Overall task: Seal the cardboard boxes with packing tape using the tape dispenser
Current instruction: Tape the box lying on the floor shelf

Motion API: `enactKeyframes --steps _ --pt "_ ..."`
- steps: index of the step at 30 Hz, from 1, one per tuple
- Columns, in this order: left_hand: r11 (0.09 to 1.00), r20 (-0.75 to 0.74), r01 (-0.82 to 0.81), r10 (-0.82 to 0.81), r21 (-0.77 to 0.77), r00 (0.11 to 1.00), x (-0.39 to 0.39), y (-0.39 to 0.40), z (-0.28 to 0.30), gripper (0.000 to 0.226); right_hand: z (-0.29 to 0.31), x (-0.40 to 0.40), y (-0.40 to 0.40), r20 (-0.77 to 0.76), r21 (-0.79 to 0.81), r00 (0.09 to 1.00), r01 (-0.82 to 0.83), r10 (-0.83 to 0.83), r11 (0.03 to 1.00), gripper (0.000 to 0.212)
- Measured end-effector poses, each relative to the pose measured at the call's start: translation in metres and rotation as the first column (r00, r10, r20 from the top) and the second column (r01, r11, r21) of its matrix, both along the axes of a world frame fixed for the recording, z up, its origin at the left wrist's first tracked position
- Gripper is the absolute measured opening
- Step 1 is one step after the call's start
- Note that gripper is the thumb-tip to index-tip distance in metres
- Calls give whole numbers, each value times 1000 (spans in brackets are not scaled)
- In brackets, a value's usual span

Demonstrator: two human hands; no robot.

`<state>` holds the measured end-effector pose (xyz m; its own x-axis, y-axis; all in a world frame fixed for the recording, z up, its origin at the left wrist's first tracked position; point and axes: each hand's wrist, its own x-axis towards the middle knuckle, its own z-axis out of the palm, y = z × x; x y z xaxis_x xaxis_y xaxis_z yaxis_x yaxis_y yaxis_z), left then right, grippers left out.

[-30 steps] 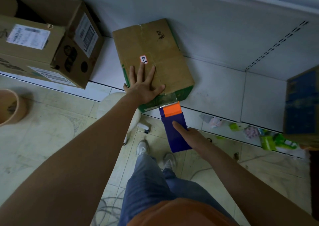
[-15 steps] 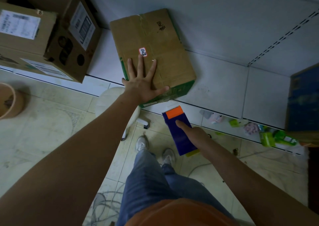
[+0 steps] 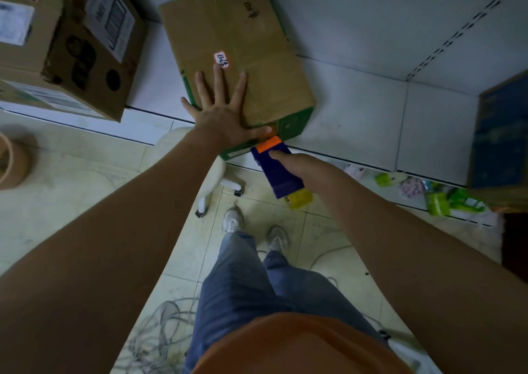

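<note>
A flat brown cardboard box (image 3: 257, 39) with green sides and a small white label lies on a white shelf. My left hand (image 3: 221, 110) rests flat on its near end, fingers spread, thumb at the front edge. My right hand (image 3: 297, 165) grips a purple tape dispenser (image 3: 278, 173) with an orange head and a yellow tail. The orange head touches the box's near green side, just beside my left thumb.
Larger cardboard boxes (image 3: 65, 47) are stacked at the left on the shelf (image 3: 357, 110). A blue box (image 3: 500, 139) stands at the right edge. A roll of brown tape (image 3: 11, 162) sits at far left. A white stool (image 3: 211, 173) and cables (image 3: 160, 330) are on the floor.
The dispenser dropped away from the box's front edge half a second ago, then came back up against the green side. My left hand stayed pressed on the box.
</note>
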<state>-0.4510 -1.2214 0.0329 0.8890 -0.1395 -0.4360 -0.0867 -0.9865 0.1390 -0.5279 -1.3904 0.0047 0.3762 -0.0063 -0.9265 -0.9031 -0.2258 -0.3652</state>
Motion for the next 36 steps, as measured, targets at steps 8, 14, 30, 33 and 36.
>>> enactKeyframes --steps 8,14,30,33,36 --pt "999 223 5 -15 46 975 -13 -12 -11 120 -23 -19 4 -62 -81 983 -175 171 981 42" --pt "997 216 0 -16 73 976 -2 -13 -20 125 -89 -184 -36 -349 -300 905 -353 242 886 65" --pt "953 606 138 -278 268 745 -44 -43 -50 81 -60 -80 -34 291 -370 951 9 106 929 64" --pt "939 602 135 -309 318 736 -42 -44 -52 79 -52 -81 -33 313 -377 942 8 119 926 62" --pt "937 582 150 -317 316 749 -41 -44 -52 79 -39 -83 -34 353 -390 929 36 113 920 61"
